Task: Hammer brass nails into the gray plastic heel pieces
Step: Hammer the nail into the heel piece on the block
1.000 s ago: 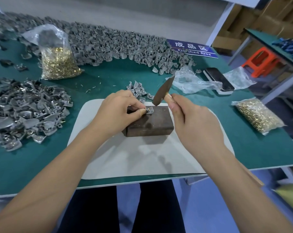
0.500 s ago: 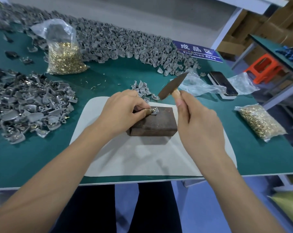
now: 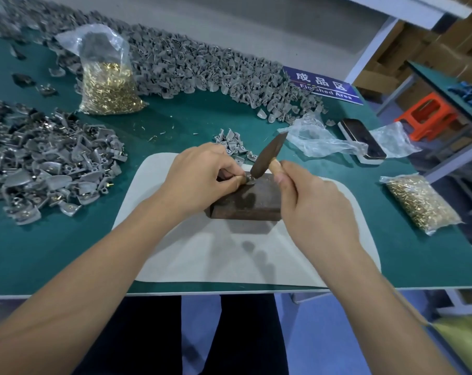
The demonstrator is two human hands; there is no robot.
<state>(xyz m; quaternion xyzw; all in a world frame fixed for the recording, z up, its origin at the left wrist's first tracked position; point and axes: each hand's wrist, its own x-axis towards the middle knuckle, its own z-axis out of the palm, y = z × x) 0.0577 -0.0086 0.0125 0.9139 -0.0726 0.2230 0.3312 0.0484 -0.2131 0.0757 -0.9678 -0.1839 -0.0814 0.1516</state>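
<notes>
On top of the block, at its far left corner, sits one heel piece; the hard block presumably serves as an anvil so blows drive the nail rather than flex the table. Left hand pinches the piece between thumb and forefinger, most likely to keep it square and stop it skidding. Fingertips lie very close to the strike point, a pinch risk. Nail itself too small to make out.

Right hand is wrapped round the hammer handle, choked up right under the head, a grip that suits short controlled taps. Head is down at the piece, its lower end touching or just above it; cannot tell which.

Pad under the block probably damps noise and bounce.

Supply arranged within reach: heap to the left, small cluster just beyond the block, nail bags far left and right. Long pile along the back runs up to the "Finished Area" sign, so likely done work.
</notes>
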